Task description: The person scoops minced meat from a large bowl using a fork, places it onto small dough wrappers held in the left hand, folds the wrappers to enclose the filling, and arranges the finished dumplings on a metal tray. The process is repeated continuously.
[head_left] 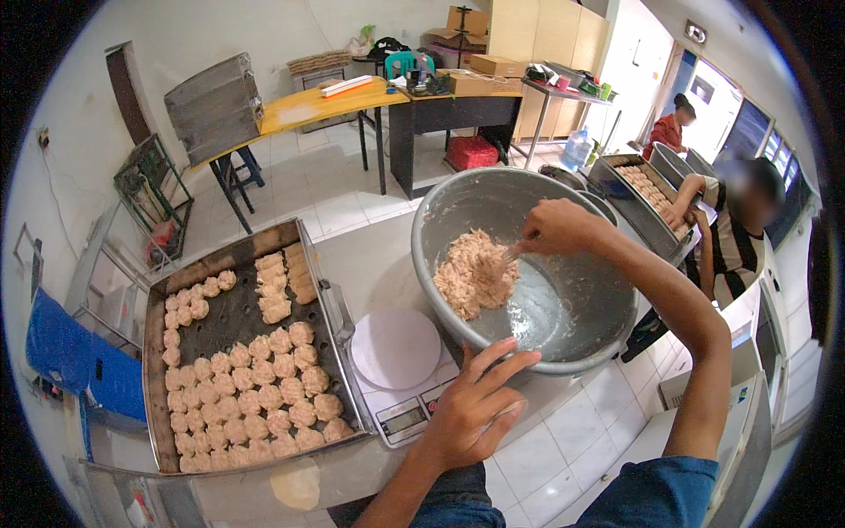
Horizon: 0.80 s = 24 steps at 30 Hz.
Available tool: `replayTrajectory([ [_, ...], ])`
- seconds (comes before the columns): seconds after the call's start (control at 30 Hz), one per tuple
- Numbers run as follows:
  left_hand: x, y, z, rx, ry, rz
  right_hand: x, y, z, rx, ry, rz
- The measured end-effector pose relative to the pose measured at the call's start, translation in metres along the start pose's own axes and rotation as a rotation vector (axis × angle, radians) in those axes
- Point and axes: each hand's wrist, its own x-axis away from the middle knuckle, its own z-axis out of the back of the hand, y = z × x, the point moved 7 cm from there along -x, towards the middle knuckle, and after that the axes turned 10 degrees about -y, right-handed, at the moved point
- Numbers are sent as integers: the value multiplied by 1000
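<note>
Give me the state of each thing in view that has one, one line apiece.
Near tray: partly filled
Dumplings: shaped, set in rows
Grey basin: uncovered, partly filled
Mixture: heaped toward the basin's left
Utensil: gripped, at the mixture
Right hand: closed around the utensil
Left hand: fingers spread, near basin's rim
Scale: flat, reading illegible
Water jug: upright

No words or numbers can be read with certainty. In the lower middle of the frame, the scale (396,348) has a grey display (405,421), any figures on it too small to make out, and beside it a red-and-dark panel (432,403) with unreadable marks; at the lower right, a pale cabinet (723,433) bears a small blue-green mark (744,392), also illegible.
</note>
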Motion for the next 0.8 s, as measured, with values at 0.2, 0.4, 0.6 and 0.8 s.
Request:
replayTrajectory([
  [0.2,1,7,1,-36,67,6,-2,12,-30,-34,-44,-66],
  [0.4,86,-5,-7,768,171,525,40,22,0,-689,-33,166],
  [0.6,131,-17,-15,1449,474,745,97,8,39,-831,126,157],
  [0.8,106,-11,20,1427,691,516,141,-58,82,-806,209,213],
])
